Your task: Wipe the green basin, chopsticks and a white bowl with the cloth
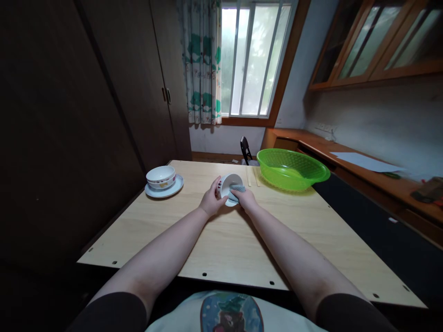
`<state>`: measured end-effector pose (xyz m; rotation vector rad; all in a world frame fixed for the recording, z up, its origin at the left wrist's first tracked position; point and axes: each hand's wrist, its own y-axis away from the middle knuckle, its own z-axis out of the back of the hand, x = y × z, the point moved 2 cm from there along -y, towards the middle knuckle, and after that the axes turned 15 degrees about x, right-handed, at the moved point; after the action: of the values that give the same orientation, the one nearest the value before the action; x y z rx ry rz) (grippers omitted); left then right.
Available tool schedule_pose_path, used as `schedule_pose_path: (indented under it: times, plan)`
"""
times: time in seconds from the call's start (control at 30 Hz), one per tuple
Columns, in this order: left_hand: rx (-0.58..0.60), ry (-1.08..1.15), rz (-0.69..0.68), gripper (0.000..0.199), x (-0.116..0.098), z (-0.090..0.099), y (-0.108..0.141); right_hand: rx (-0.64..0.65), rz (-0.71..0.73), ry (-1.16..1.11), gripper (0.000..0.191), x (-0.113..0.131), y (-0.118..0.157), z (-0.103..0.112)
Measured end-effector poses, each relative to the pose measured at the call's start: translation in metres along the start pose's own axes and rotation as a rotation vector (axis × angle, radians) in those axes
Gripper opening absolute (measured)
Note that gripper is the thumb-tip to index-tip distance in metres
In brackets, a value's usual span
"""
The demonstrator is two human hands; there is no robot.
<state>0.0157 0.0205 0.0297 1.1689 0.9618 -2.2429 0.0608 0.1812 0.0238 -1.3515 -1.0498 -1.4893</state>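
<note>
My left hand (211, 197) grips the outer side of a white ceramic bowl (225, 180) with a coloured pattern on its outside, tilting it above the pale wooden table (221, 235). My right hand (246, 198) holds a grey knitted dishcloth (237, 188), pressed against the bowl's rim and inner side. The bowl's lower side is partly hidden by my fingers and the cloth.
Left of my hands, a white bowl (161, 177) stands on a white plate (169, 190). To the right are a pair of wooden chopsticks (251, 176) and a green plastic basin (292, 169). A wooden desk (311, 143) runs along the right wall.
</note>
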Motion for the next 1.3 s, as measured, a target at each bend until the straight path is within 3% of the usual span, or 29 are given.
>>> schedule_pose_path:
  times: [0.23,0.57,0.73,0.97,1.3]
  plan:
    - [-0.027,-0.018,0.062,0.074,-0.002,0.002,0.001,-0.088,0.076,0.043,0.025,-0.003,-0.008,0.004]
    - [-0.109,-0.023,0.039,0.062,0.001,0.006,0.001,0.053,0.053,0.031,0.023,-0.012,-0.009,-0.005]
    - [-0.115,-0.011,0.024,0.062,-0.001,0.006,0.0,-0.003,0.058,0.112,0.027,-0.011,-0.01,-0.002]
    - [-0.004,-0.035,0.037,0.062,0.0,0.004,0.0,-0.093,0.108,0.3,0.026,0.005,-0.003,0.01]
    - [-0.103,-0.084,0.073,0.062,-0.004,0.003,0.004,-0.019,0.078,0.254,0.024,-0.001,-0.006,0.005]
